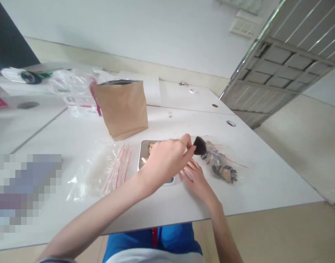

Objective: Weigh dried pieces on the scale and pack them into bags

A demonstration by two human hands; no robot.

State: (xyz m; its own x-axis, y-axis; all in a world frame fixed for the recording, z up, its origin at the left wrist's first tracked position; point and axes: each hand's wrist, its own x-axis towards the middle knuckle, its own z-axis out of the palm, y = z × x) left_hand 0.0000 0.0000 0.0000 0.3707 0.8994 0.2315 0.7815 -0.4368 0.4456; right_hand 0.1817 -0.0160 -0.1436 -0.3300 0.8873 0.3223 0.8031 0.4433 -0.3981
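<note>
My left hand [167,159] hovers over a small metal scale [144,148] and pinches a dark dried piece [199,145] between thumb and fingers. My right hand [196,179] lies below it on the white table [74,131], fingers stretched toward a clear zip bag of dark dried pieces [224,166]; part of this hand is hidden by the left one. A few light brown pieces sit on the scale's tray.
A brown paper pouch [123,107] stands open behind the scale. Empty clear zip bags with red lines [104,170] lie to the left. More plastic bags [71,91] clutter the far left. The table's front edge runs close to my body.
</note>
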